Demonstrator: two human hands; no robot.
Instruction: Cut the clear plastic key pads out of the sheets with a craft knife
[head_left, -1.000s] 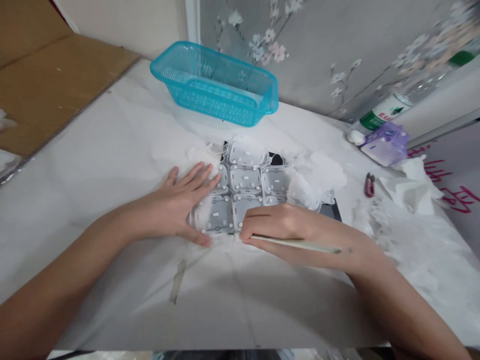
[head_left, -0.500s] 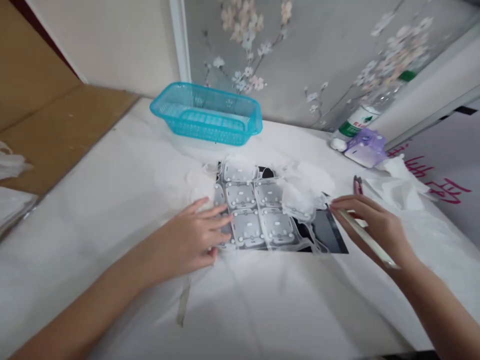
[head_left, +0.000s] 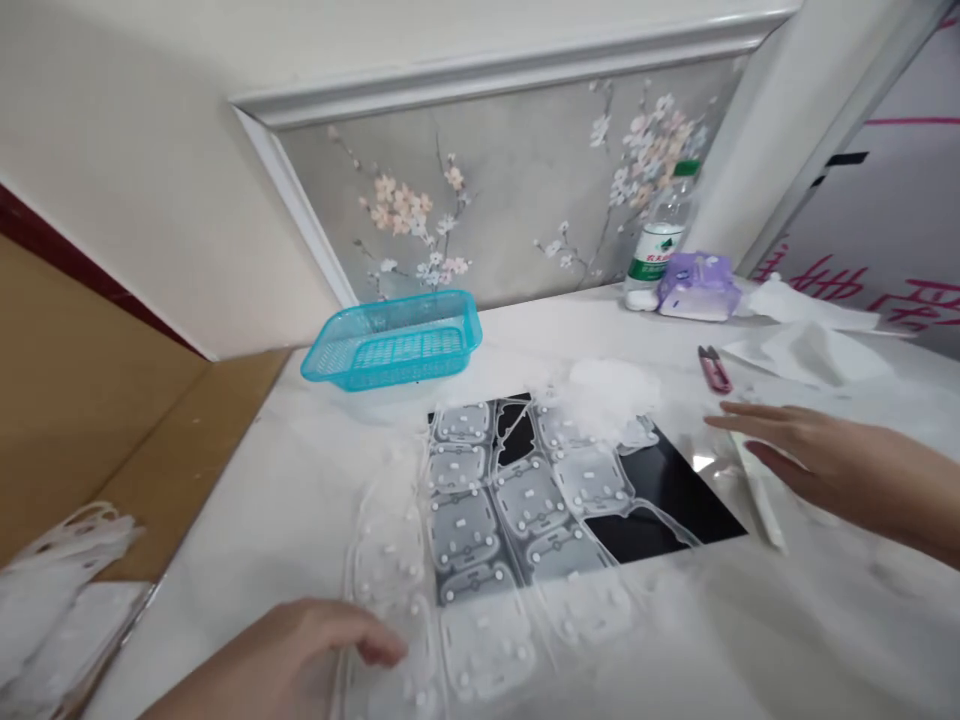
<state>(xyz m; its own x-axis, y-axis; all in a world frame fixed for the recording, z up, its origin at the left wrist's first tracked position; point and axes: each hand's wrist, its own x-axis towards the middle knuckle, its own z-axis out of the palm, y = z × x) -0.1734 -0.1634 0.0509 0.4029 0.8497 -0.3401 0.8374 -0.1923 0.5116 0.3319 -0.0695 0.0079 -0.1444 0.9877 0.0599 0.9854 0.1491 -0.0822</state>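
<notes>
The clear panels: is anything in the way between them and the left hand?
Nothing visible stands between the left hand and the clear panels. A white clump overlaps their far right part, away from that hand.

Soft, fairly even light here, and a small white glint (head_left: 703, 463) flares just nearer than the right hand's (head_left: 832, 465) fingertips. Grey shadow dulls the table (head_left: 750, 625) nearside of it; the left hand (head_left: 289, 650) blurs, outer edges stretching wide-angle.
</notes>
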